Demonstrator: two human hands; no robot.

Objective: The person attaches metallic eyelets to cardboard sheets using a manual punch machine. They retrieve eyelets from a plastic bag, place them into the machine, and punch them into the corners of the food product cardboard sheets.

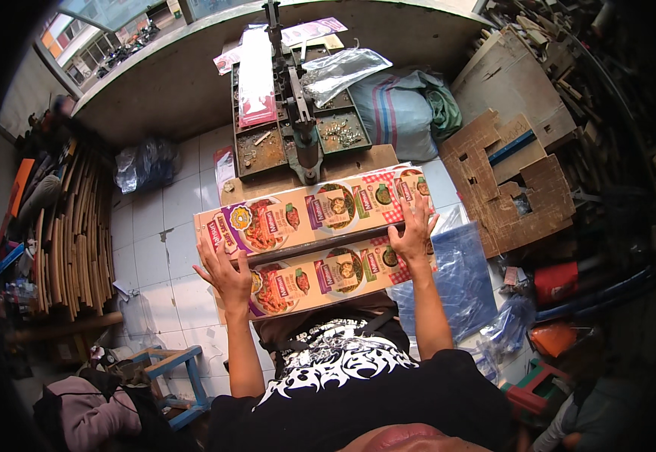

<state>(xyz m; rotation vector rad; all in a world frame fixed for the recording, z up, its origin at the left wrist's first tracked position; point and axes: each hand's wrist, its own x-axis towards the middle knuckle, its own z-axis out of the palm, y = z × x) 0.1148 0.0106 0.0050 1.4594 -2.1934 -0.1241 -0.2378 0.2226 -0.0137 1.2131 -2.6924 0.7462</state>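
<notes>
In front of me lie printed boards with food pictures: a far one (298,222) and a near one (309,280), with a dark gap or edge between them. On the left end of the boards rests my left hand (226,279), its fingers stretched out and thumb apart. My right hand (414,232) lies on their right end, fingers spread across the printed face. A dark metal hand press (303,124) stands just past the far board's back edge. What is under the boards is mostly hidden.
Behind the press is a compartmented tray (261,160) holding small metal pieces. A woven sack (396,113) sits right of it. Cut wooden panels (493,169) lean at right, above blue plastic sheeting (460,282). Stacked boards (75,226) and a blue stool (192,377) stand left.
</notes>
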